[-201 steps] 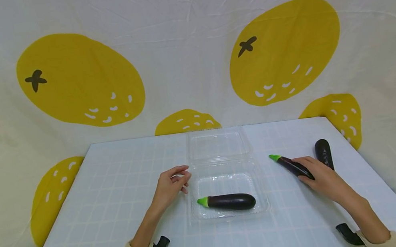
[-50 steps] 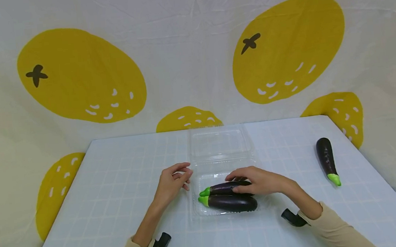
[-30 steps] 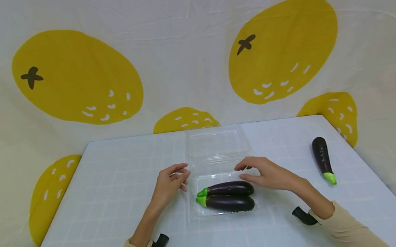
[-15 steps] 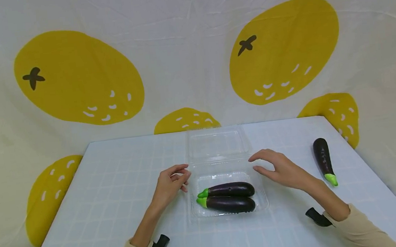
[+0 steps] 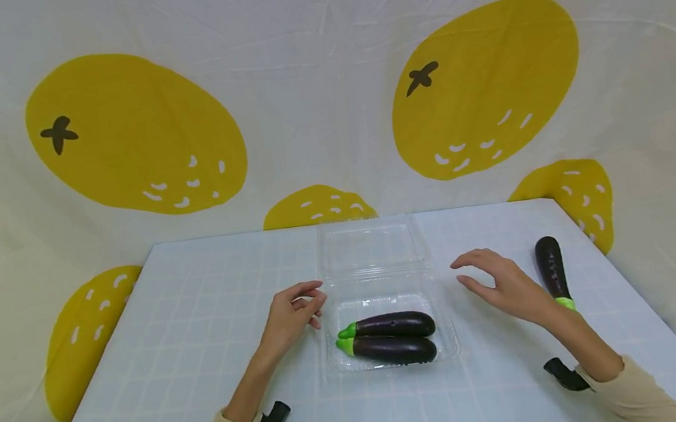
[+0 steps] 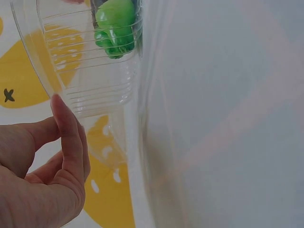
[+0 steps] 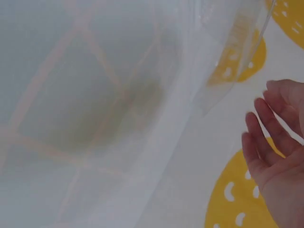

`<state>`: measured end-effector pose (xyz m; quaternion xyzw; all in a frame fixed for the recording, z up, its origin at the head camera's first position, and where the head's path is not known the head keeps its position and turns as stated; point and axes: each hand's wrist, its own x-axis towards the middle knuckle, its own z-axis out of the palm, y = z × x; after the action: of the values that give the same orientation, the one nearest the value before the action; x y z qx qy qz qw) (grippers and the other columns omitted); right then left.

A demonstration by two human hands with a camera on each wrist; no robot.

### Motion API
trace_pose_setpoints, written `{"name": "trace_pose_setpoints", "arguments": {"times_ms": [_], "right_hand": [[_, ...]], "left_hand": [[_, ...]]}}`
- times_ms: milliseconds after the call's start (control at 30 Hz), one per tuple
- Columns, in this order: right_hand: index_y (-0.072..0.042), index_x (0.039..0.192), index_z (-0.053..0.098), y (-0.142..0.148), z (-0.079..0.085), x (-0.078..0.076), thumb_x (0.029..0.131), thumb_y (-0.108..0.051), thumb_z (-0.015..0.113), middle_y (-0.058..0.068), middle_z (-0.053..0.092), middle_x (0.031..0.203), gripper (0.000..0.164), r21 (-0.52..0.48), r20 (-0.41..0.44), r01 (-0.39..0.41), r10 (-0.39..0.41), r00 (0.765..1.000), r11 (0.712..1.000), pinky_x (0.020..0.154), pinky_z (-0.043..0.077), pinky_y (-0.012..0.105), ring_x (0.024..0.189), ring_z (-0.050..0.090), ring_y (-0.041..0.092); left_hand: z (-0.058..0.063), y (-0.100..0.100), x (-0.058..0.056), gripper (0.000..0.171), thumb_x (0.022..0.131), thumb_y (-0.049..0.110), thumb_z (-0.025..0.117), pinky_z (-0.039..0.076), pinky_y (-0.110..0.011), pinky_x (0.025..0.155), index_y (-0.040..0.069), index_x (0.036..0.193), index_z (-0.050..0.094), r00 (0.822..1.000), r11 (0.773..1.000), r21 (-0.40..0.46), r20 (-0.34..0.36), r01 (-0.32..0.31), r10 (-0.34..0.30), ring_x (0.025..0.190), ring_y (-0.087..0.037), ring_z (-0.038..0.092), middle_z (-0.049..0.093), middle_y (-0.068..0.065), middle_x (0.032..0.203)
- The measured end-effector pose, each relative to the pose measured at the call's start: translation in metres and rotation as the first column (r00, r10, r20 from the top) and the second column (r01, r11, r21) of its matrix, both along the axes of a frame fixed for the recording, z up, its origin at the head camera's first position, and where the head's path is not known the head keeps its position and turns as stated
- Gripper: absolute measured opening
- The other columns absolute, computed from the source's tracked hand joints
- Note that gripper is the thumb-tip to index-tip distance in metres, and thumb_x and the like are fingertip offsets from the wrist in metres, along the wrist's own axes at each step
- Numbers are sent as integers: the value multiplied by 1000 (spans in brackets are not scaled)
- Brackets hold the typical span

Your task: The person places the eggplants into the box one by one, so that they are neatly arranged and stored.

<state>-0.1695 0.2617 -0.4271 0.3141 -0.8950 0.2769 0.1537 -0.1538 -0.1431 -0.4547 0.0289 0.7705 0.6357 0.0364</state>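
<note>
A container (image 5: 379,306) of clear, ribbed plastic is seen opened, its transparent lid (image 5: 373,248) laid back on the far side of its base. Inside the container, a far eggplant (image 5: 394,325) and a near eggplant (image 5: 394,349), both glossy, dark purple and green-capped, are laid crosswise side by side, their caps pointed toward the container's left wall and their rounded ends toward its right. To the right of the container, well apart from it, a third eggplant (image 5: 550,264) is laid lengthwise, its rounded end turned away, its green cap partly hidden

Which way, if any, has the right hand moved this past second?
Yes, the right hand moved rightward, away from the clear container toward the lone eggplant.
</note>
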Motion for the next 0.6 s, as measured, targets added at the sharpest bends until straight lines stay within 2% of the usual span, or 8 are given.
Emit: {"name": "trace_pose_setpoints", "arguments": {"times_ms": [233, 433, 600], "right_hand": [[-6, 112, 72, 19, -3, 3, 83, 4, 81, 5, 72, 110, 32, -4, -45, 66, -66, 997, 998, 100, 31, 0, 105, 65, 26], [-3, 109, 72, 35, -6, 5, 80, 8, 81, 7, 72, 107, 33, -27, -93, 94, -96, 991, 995, 100, 31, 0, 101, 64, 27], [-4, 110, 72, 48, -8, 8, 79, 9, 81, 7, 72, 108, 34, -41, -97, 127, -130, 987, 991, 100, 30, 0, 101, 63, 26]], "left_hand": [[1, 1, 0, 39, 96, 10, 74, 58, -24, 58, -7, 130, 65, 1000, 1000, -2, -7, -9, 9, 62, -26, 64, 68, -15, 102], [1, 0, 0, 40, 96, 11, 74, 58, -24, 58, -7, 130, 65, 1000, 1000, 7, 2, 0, 0, 62, -25, 64, 67, -16, 103], [-1, 1, 0, 40, 96, 10, 74, 58, -25, 57, -8, 130, 64, 1000, 1000, 12, 1, 4, -4, 62, -25, 64, 67, -18, 103]]}}
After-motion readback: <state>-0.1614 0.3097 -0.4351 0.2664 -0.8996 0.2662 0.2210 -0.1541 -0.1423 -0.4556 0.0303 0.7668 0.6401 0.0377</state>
